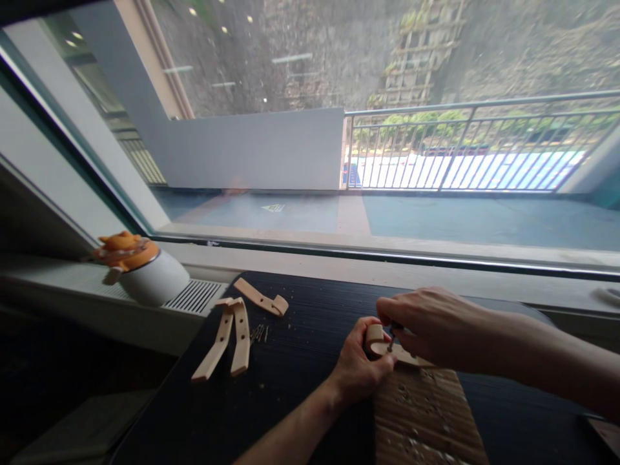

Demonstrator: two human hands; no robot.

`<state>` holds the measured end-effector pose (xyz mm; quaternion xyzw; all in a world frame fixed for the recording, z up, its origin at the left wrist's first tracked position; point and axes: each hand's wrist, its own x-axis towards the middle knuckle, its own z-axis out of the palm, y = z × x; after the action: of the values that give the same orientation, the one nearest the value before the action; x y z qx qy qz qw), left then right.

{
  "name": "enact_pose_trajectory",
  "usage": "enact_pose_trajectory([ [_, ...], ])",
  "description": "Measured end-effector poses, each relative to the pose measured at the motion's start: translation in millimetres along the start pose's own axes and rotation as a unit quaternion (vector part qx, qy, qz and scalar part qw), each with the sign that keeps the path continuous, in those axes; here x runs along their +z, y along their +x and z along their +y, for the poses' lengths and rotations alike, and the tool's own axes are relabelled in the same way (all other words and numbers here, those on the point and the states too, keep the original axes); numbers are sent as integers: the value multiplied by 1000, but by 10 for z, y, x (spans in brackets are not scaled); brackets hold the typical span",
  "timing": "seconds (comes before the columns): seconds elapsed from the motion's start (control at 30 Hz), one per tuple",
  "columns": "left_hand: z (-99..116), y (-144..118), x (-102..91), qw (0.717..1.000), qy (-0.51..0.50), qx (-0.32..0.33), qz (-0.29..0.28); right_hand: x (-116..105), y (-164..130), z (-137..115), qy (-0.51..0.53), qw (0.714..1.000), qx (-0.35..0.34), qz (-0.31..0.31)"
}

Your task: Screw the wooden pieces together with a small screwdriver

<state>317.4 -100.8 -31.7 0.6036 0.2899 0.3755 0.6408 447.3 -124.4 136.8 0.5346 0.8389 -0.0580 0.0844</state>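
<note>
My left hand [361,358] is closed around a pale wooden hook [374,336], its curled end showing between thumb and fingers. In my closed right hand [419,323] is a small screwdriver-like tool [392,337] with a dark upper part and thin metal shaft. Its lower end meets the flat part of the hook; the fingers hide most of the tool. Beneath the hook lies a worn wooden board [423,413] with scarred, pitted grain. To the left are more wooden hooks [241,336], each with drilled holes, and several thin metal screws [260,333].
Everything rests on a black table [300,400] beside a large window. A white pot with an orange animal figure [152,274] stands on the sill at left, next to a vent grille [196,297]. A dark flat object [600,433] lies at the right edge.
</note>
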Motion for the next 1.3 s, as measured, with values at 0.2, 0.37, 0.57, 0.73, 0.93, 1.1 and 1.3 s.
enact_pose_trajectory([
  [0.2,-20,26,47,1000,-1,1,13,1,-31,88,16,1000,13,-12],
  [0.37,-52,31,51,1000,6,17,11,42,-62,167,15,1000,21,-9],
  [0.57,-43,42,43,1000,4,18,13,-13,-32,136,-8,999,28,-15],
  [0.73,-16,57,32,1000,-17,-8,7,-86,-16,128,-16,999,12,-42],
  [0.93,-17,96,-41,1000,10,1,-6,-84,-28,125,8,999,-17,-44],
  [1.1,1,83,-62,1000,18,20,-4,-74,-15,120,-7,999,-7,-41],
  [1.3,12,79,-58,1000,19,15,-1,-74,27,114,-74,997,22,-31],
])
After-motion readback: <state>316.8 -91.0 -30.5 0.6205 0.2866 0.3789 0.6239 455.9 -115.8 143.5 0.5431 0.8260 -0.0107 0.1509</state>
